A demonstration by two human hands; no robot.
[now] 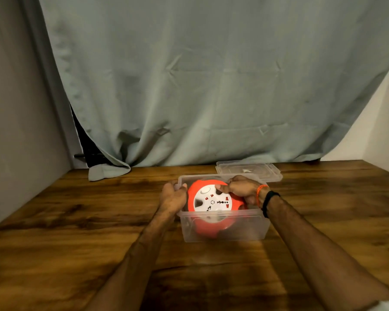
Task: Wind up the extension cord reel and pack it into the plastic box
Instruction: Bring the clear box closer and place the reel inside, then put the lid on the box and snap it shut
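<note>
Reel (212, 204) sits inside the clear plastic box (225, 230), just below the frame's centre. Its round white socket face points up and tips toward you; the far edge rides higher than the near edge, so the disc lies tilted, not flat. Being round, it shows no clear long axis. The red body fills most of the box and shows through the near wall. No loose cord is visible.

The box's long side runs left to right across the frame, open top facing up.

Your left hand (173, 197) is closed over the box's left rim, thumb hooked on the edge. Your right hand (240, 188) is curled shut on the reel's upper right edge, fingertips pinching at the white face; the wrist carries an orange thread (261, 194) and a dark band (270, 202).

The clear lid (248, 171) lies flat on the wooden table (76, 221), just behind the box toward the right. A grey-green curtain (211, 86) hangs at the back, its hem resting on the tabletop toward the left. The rest of the tabletop is bare wood.
</note>
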